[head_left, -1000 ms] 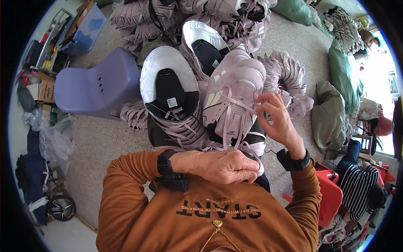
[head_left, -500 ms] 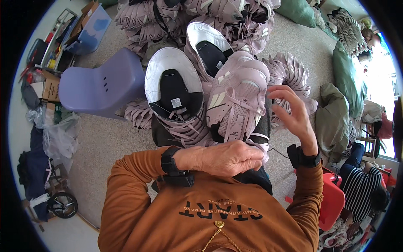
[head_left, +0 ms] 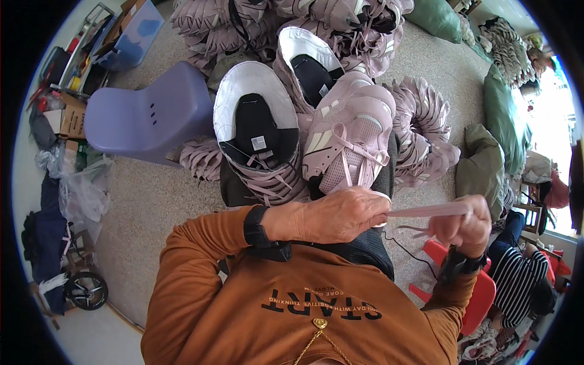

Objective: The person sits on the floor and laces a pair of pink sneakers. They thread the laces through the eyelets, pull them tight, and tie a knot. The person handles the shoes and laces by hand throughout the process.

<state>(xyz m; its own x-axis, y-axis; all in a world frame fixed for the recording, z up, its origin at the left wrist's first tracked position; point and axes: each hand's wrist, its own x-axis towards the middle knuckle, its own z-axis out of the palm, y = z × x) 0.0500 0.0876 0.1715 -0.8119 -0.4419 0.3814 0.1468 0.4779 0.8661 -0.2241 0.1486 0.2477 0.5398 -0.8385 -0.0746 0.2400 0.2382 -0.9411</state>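
A purple chair (head_left: 143, 121) stands at the left of the frame. Near centre, the left hand (head_left: 342, 216) is closed on a pink lace (head_left: 420, 211), below a laced shoe upper (head_left: 353, 134). Right of centre, the right hand (head_left: 463, 224), fingers curled, grips the stretched lace.

speckled floor (head_left: 146, 207) bears a purple chair (head_left: 140, 125), pink shoe uppers (head_left: 429, 163), green sacks (head_left: 483, 176)

Bright daylight is glaring through the tall white opening (head_left: 556, 131) near three o'clock. The bare right hand (head_left: 459, 225), just past three o'clock, is looking blurry. Black is filling the corners; straight lines are bending.
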